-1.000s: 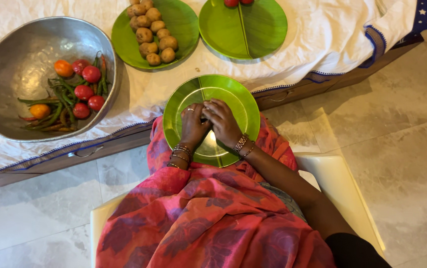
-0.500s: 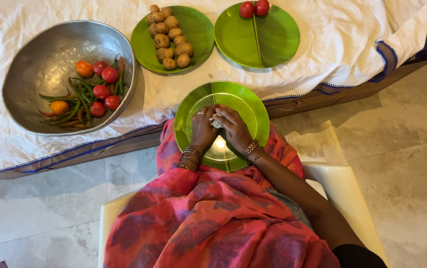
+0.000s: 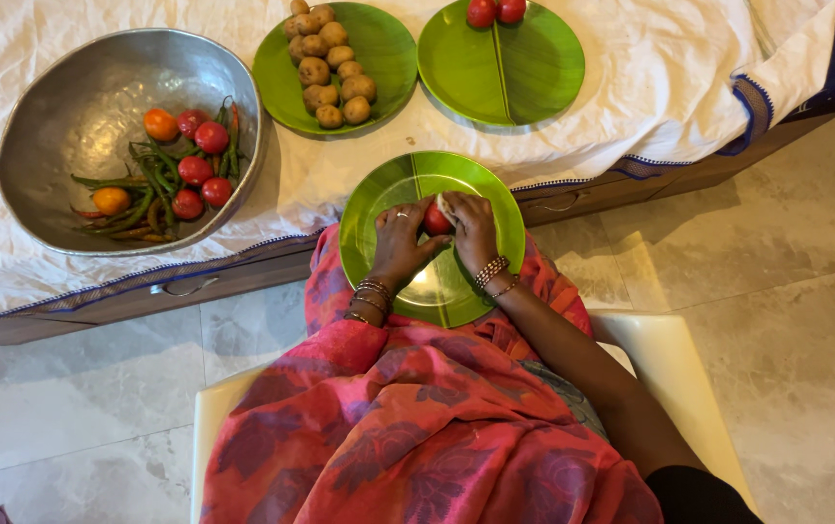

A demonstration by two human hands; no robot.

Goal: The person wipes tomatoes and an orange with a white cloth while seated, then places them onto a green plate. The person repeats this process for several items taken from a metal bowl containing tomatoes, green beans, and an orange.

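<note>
A red tomato [image 3: 434, 219], round and glossy, sits pinched between the left hand [image 3: 399, 245] and the right hand [image 3: 474, 231], only its top showing between the fingers. A small pale scrap [image 3: 443, 205], perhaps cloth or peel, lies against it at its 1 o'clock edge under the right fingers. Both are held just above the shiny green plate [image 3: 408, 184] resting on the person's lap, a little toward 12 o'clock from the plate's middle

A red tomato [image 3: 434, 219] now shows between the hands, hidden earlier; the right hand [image 3: 474, 231] presses a small white piece at its 1 o'clock edge.
</note>
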